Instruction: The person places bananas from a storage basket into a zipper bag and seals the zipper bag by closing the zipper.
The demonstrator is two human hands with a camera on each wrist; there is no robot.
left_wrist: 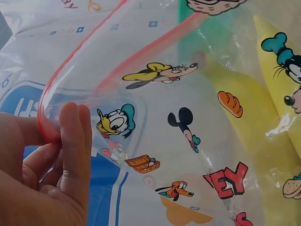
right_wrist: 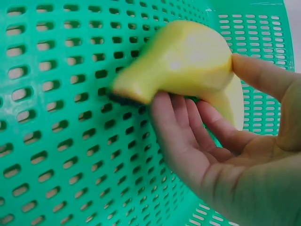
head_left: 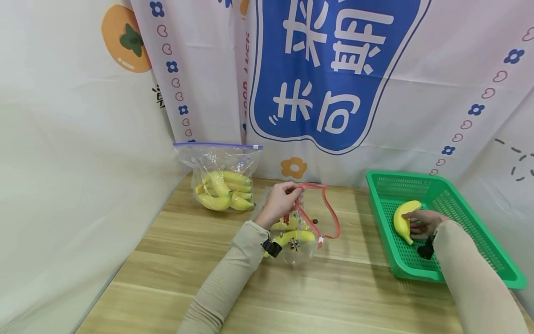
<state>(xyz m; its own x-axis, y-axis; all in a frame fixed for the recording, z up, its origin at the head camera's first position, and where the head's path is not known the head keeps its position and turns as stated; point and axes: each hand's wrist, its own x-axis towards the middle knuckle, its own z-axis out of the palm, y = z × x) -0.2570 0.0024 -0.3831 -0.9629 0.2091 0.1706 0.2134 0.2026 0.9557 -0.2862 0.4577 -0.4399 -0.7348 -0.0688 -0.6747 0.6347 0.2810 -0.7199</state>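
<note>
My left hand (head_left: 278, 204) pinches the red-edged mouth of a clear zip bag (head_left: 332, 215), printed with cartoon figures. Yellow bananas (head_left: 295, 237) show through its side, and the mouth gapes toward the right. In the left wrist view, thumb and fingers of the left hand (left_wrist: 54, 174) grip the red strip at one corner. Over on the right, my right hand (head_left: 425, 221) holds a single banana (head_left: 401, 223) inside the green basket (head_left: 385, 246). The right wrist view shows the thumb on one side of this banana (right_wrist: 193, 59) and the fingers curled under the other.
A second zip bag (head_left: 217, 157) with a purple seal stands at the back left, with several bananas inside. All of this is on a wooden table (head_left: 200, 260). A printed cloth (head_left: 317, 157) hangs directly behind the table, and pale sheeting (head_left: 83, 185) borders the left.
</note>
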